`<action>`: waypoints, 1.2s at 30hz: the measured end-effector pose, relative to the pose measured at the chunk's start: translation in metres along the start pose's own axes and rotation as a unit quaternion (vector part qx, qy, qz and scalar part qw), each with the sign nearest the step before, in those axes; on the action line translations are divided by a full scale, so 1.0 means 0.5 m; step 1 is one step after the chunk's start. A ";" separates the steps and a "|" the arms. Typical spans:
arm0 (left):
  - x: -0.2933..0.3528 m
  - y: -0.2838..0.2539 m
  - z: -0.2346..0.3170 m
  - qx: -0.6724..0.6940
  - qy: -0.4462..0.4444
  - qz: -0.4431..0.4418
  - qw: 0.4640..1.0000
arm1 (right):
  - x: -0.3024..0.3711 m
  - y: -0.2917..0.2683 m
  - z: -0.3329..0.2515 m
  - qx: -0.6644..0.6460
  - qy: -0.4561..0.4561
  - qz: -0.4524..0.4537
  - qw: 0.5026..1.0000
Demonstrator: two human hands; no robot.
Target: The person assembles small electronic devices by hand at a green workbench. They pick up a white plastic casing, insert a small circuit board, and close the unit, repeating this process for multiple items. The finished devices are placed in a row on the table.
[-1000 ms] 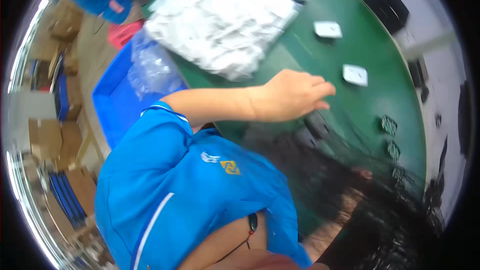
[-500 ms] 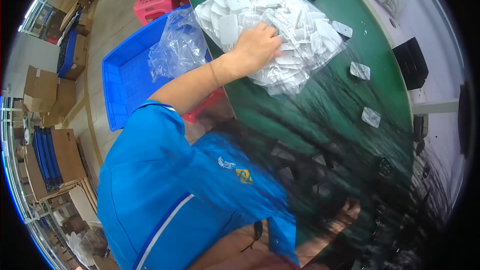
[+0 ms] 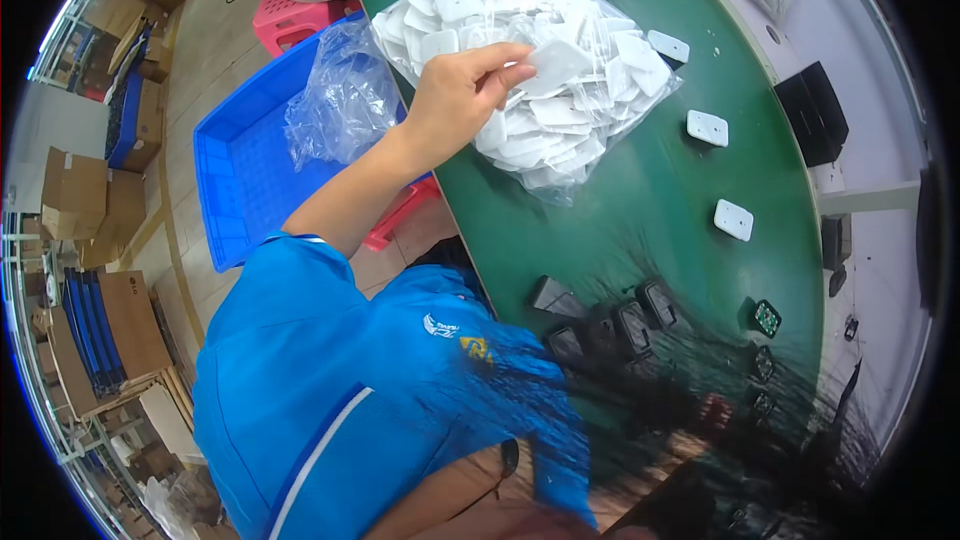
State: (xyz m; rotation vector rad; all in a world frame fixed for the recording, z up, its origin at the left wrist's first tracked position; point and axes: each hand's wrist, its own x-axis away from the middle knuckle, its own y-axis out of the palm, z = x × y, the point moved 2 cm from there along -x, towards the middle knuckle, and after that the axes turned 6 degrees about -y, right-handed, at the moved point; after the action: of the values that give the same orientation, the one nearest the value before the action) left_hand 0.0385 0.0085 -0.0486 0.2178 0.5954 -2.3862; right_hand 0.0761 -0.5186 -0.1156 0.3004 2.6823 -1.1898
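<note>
Head view: we log one hand [image 3: 455, 95], which side we cannot tell, its fingers pinching one white packet [image 3: 555, 65] just above one clear bag [image 3: 530, 60] heaped with like packets, too many to count, at the far end of the green belt [image 3: 640, 210]. Loose on the belt we count five more white packets, among them two to the right [image 3: 707, 127] [image 3: 733, 220]. Left of the belt we note one blue crate [image 3: 240, 180] holding one crumpled clear bag [image 3: 340, 105], with one pink stool [image 3: 295, 25] beyond it.
</note>
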 end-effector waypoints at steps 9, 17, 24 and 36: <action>0.018 0.059 0.013 0.208 -0.077 -0.149 0.964 | 0.011 0.027 0.006 -0.030 -0.016 0.024 0.999; 0.103 0.192 0.092 0.203 -0.094 -0.269 0.937 | 0.019 0.027 -0.011 -0.019 0.037 0.009 0.999; 0.107 0.290 0.142 -0.007 0.237 -0.281 0.930 | 0.040 0.003 0.021 -0.006 0.076 0.024 0.997; 0.207 0.408 0.175 0.176 0.080 -0.440 0.877 | 0.021 0.036 -0.194 -0.379 0.093 0.050 0.920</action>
State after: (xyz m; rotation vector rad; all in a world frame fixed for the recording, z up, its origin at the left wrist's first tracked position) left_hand 0.0895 -0.2294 -0.0759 0.3597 0.3543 -3.3940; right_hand 0.0616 -0.4331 -0.0672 0.4206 2.9872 -0.0376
